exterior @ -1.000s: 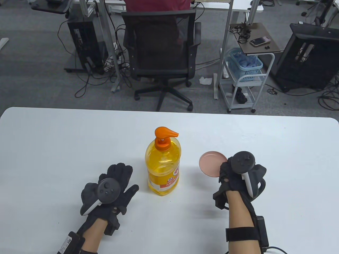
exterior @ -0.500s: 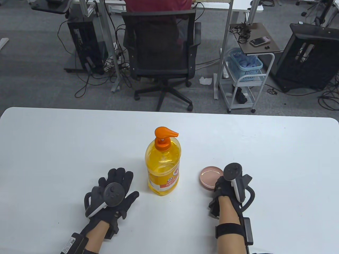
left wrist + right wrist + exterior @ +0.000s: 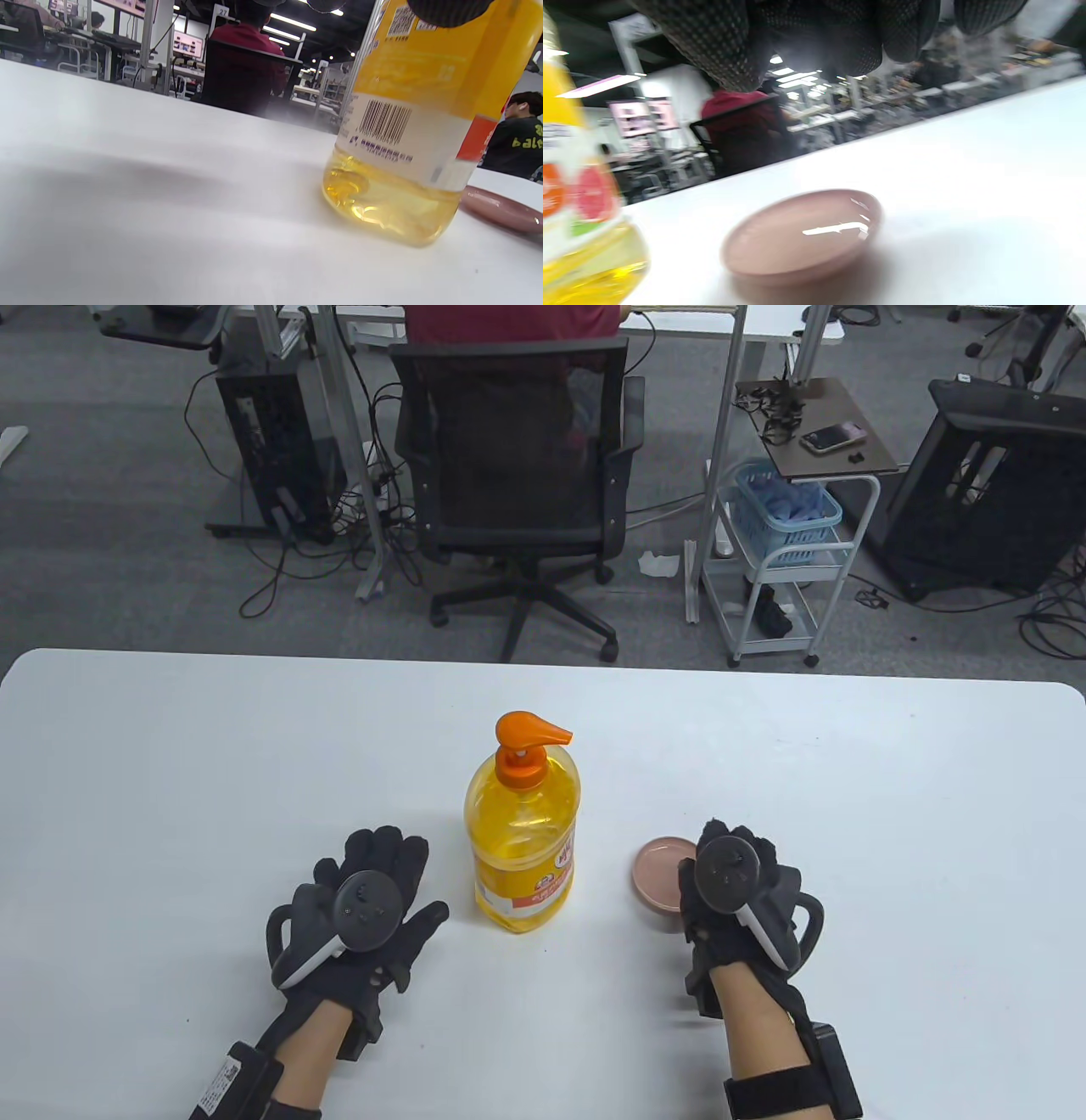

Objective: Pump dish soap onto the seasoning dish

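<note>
Soap first: your dish soap bottle [image 3: 522, 840] stands upright near the middle of the white table [image 3: 170, 746], yellow liquid showing through the clear body, its orange pump [image 3: 528, 732] on top with the spout aimed toward your right. Just to the right of the bottle and apart from it sits the pink seasoning dish [image 3: 657, 874], flat on the table, and the spout does not reach over it. Your right hand [image 3: 738, 899] is directly beside the dish on its right edge, partly covering the rim in the table view; in the right wrist view your gloved fingers [image 3: 729, 42] hang above the dish [image 3: 801, 237] with a gap between them and its rim, so you hold nothing there, though how far the fingers are spread I cannot tell. Your left hand [image 3: 356, 916] rests palm down on the table to the left of the bottle, fingers stretched out and splayed, thumb pointing toward the bottle but not touching it, gripping nothing. From your left wrist view the bottle's lower body [image 3: 407, 140] and barcode label fill the right side, with the dish's edge [image 3: 500, 209] peeking out low behind it.
</note>
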`<state>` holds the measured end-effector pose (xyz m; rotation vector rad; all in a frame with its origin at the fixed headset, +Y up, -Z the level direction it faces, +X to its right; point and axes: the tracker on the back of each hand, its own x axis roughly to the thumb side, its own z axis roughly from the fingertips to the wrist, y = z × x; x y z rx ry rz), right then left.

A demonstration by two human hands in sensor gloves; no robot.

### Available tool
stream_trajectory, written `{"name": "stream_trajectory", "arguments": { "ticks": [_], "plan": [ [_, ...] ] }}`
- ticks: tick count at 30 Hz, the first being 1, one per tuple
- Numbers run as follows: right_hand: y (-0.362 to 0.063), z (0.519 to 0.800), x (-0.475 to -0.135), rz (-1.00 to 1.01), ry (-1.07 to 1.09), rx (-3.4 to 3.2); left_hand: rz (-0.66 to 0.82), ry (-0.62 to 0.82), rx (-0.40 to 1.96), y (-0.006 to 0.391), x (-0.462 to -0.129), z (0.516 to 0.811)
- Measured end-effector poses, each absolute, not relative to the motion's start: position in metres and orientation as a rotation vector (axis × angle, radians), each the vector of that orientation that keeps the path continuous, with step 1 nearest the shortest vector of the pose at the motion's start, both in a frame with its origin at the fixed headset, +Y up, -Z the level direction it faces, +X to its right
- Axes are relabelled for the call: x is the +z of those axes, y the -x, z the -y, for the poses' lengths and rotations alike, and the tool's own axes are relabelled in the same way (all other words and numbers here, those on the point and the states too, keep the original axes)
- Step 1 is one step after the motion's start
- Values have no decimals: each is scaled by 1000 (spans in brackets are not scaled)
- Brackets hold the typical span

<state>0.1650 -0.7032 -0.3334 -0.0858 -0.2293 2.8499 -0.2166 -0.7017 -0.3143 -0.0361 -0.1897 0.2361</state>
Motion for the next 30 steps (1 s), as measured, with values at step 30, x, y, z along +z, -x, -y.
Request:
{"name": "stream_trajectory", "arguments": {
  "ticks": [30],
  "plan": [
    [-144, 728, -283, 387, -355, 3005, 243, 75, 160, 217, -299, 738]
  ]
}}
